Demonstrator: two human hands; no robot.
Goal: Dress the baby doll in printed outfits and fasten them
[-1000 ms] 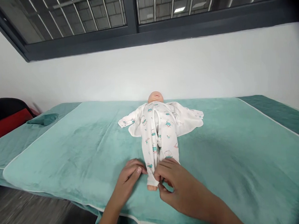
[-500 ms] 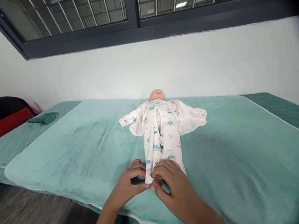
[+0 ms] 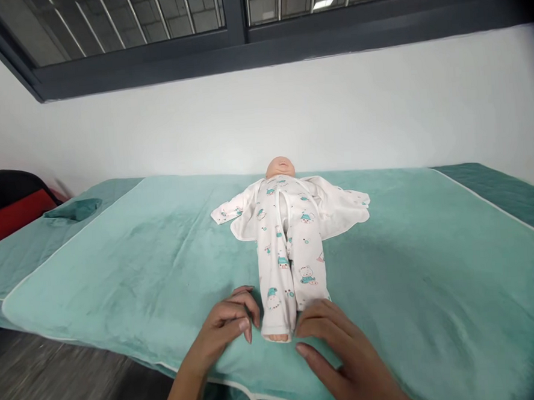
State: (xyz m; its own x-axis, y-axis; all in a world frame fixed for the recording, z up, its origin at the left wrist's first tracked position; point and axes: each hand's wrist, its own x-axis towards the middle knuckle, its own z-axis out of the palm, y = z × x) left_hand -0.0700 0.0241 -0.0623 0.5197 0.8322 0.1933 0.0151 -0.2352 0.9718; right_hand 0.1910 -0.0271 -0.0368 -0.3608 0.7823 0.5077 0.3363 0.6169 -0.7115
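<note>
A baby doll [image 3: 280,168] lies on its back on a teal towel [image 3: 117,263], dressed in a white printed romper [image 3: 288,247] whose top lies spread open to the sides. My left hand [image 3: 227,326] rests just left of the doll's feet, fingers curled loosely, holding nothing. My right hand [image 3: 339,349] lies just right of the feet, fingers stretched out over the towel, empty. One bare foot [image 3: 278,337] peeks out of the romper leg between my hands.
The towel covers a padded table against a white wall under a dark-framed window. A folded dark green cloth [image 3: 73,209] lies at the far left. A black and red chair [image 3: 5,207] stands beyond the table's left end.
Both hands were pinching the romper's leg cuff at the doll's feet; now they have let go and moved apart to either side.
</note>
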